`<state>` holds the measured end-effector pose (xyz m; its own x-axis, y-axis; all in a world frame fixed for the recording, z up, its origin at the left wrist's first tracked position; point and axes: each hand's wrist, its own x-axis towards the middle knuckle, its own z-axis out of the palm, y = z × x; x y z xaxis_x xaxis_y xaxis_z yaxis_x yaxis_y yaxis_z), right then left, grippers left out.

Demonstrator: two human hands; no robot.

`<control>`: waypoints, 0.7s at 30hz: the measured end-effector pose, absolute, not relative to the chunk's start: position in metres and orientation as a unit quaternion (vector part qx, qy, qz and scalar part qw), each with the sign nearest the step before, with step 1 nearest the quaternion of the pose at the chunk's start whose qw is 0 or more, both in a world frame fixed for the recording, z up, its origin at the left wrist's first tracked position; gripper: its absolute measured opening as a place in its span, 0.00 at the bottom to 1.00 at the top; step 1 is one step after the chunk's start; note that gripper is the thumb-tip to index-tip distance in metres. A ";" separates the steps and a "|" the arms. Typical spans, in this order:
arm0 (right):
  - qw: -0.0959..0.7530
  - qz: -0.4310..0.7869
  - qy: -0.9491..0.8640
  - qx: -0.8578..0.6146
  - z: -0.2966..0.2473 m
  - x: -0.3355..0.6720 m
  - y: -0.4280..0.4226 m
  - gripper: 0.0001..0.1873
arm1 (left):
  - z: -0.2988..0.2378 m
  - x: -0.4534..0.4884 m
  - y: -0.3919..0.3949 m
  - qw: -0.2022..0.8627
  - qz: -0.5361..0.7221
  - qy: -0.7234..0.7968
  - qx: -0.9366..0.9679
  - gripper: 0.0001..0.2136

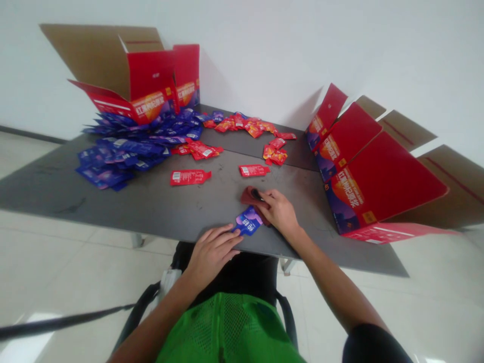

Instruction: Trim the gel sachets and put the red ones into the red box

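Blue sachet [248, 222]: we see glossy plastic
Brown cloth [248, 196]: matt fabric
Our worktop [223, 201]: smooth, matt
Cartons [408, 176]: smooth cardboard

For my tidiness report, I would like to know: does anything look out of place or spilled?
Beyond the left hand, dark smudges break the even colour of the flat grey tabletop; I see no clear spill.

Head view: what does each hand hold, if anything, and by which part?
Right hand: brown cloth, by its right side, with something dark. Left hand: touches the near end of the blue sachet; whether pinched, cannot tell.
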<state>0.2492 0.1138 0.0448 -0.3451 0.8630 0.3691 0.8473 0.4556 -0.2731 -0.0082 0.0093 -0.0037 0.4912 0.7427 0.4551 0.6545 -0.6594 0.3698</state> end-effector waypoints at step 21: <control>0.450 -0.042 -0.686 -0.570 0.028 0.316 0.159 0.24 | 0.057 0.055 0.044 0.123 0.141 0.610 0.770 0.33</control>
<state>0.3157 0.1592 0.0281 0.0544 0.7440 0.6660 0.8202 0.3470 -0.4547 0.0549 0.0442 0.0575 0.2161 0.9741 0.0666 0.9048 -0.2255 0.3612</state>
